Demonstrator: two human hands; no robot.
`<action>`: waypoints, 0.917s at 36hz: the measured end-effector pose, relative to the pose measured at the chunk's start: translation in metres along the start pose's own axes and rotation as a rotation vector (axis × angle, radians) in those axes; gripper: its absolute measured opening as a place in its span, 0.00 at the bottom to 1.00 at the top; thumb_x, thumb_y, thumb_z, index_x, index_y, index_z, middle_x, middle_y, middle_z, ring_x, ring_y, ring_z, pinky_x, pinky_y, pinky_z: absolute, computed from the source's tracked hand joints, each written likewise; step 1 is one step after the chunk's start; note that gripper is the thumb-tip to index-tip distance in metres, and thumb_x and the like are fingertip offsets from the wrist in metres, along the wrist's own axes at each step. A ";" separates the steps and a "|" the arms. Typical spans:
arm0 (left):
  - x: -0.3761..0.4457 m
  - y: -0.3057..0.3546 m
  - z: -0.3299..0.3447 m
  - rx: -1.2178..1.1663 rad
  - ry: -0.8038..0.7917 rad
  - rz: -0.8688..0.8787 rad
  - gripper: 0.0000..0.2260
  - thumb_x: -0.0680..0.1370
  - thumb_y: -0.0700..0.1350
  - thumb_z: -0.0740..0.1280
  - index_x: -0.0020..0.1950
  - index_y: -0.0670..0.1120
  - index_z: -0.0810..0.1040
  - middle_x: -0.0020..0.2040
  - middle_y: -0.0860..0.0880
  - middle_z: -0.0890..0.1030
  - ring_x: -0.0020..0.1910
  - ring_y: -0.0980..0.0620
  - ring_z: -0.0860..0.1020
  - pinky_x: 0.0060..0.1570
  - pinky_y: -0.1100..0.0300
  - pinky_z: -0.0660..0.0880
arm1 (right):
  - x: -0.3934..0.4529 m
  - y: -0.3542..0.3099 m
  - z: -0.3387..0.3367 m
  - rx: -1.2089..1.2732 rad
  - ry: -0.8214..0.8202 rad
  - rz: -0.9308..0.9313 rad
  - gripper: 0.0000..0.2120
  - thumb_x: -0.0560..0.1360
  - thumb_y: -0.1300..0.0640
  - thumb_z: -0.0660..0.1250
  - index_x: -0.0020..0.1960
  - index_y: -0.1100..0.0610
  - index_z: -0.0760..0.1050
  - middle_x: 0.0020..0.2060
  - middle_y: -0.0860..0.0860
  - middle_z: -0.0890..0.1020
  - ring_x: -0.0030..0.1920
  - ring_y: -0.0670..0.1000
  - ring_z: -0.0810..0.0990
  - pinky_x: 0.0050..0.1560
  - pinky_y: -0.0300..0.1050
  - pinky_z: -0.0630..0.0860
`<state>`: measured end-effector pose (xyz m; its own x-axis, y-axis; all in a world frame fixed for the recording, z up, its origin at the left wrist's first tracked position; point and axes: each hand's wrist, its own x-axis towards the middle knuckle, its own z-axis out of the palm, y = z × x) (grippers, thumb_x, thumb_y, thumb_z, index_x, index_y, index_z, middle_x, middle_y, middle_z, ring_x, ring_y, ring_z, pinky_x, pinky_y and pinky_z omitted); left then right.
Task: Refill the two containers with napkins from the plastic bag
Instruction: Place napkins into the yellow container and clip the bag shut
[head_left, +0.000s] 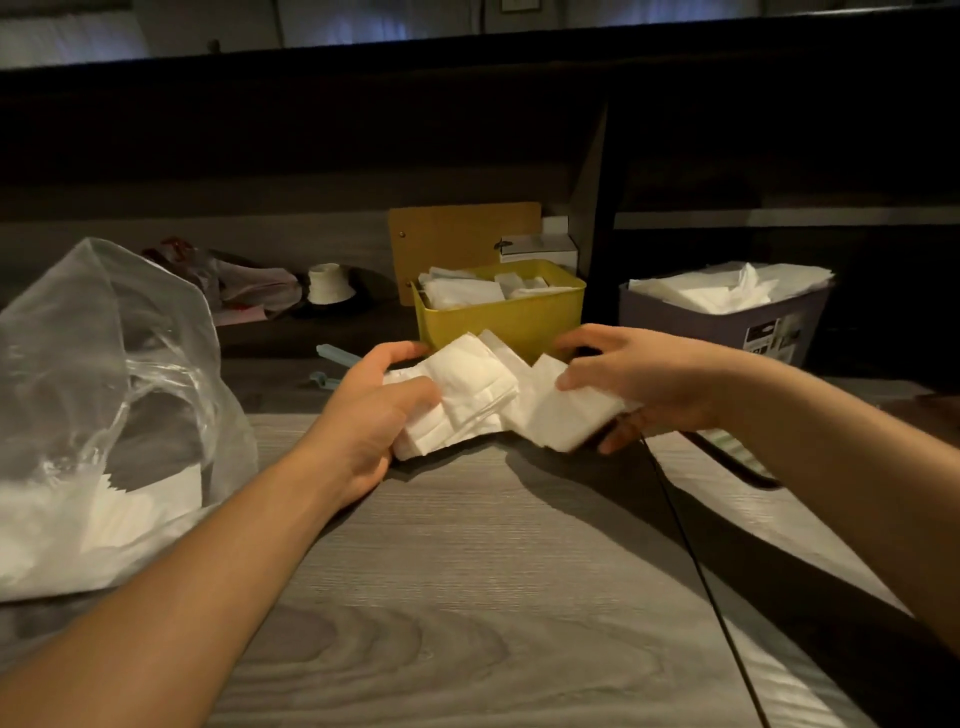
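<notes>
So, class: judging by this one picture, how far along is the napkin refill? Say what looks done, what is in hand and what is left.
Done: the grey bin looks heaped with napkins. In hand: the left hand and right hand hold a fanned stack before the yellow bin, which already has some inside. Left: putting that stack in; the bag has more.

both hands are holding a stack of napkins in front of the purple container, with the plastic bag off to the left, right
Not quite. The head view shows the left hand and right hand holding the napkins in front of the yellow container; the purple container sits further right. The plastic bag is on the left.
</notes>
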<state>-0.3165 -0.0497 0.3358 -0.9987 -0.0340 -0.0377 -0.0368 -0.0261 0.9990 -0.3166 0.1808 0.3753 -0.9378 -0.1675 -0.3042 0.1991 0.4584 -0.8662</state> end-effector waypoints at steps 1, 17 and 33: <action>0.000 0.000 0.000 0.009 -0.010 0.003 0.22 0.77 0.31 0.67 0.65 0.52 0.75 0.56 0.47 0.81 0.50 0.49 0.83 0.39 0.58 0.81 | 0.000 0.000 -0.002 -0.087 0.043 -0.013 0.23 0.80 0.54 0.68 0.73 0.46 0.67 0.56 0.51 0.74 0.52 0.56 0.79 0.35 0.46 0.83; 0.003 -0.007 -0.002 0.118 -0.085 0.057 0.22 0.77 0.31 0.66 0.65 0.53 0.76 0.57 0.45 0.81 0.53 0.45 0.83 0.52 0.48 0.82 | 0.006 0.003 -0.002 -0.710 0.116 -0.222 0.19 0.75 0.44 0.73 0.58 0.56 0.82 0.52 0.53 0.84 0.53 0.54 0.82 0.59 0.56 0.79; 0.001 -0.006 -0.001 0.118 -0.091 0.044 0.22 0.77 0.32 0.67 0.66 0.53 0.75 0.58 0.45 0.80 0.53 0.44 0.82 0.40 0.53 0.82 | 0.015 0.001 -0.022 -0.362 0.046 -0.308 0.09 0.72 0.56 0.77 0.50 0.53 0.80 0.47 0.51 0.85 0.47 0.51 0.85 0.50 0.50 0.83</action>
<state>-0.3178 -0.0508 0.3301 -0.9983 0.0579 0.0033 0.0086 0.0912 0.9958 -0.3366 0.1982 0.3786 -0.9506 -0.3089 -0.0299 -0.1950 0.6695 -0.7168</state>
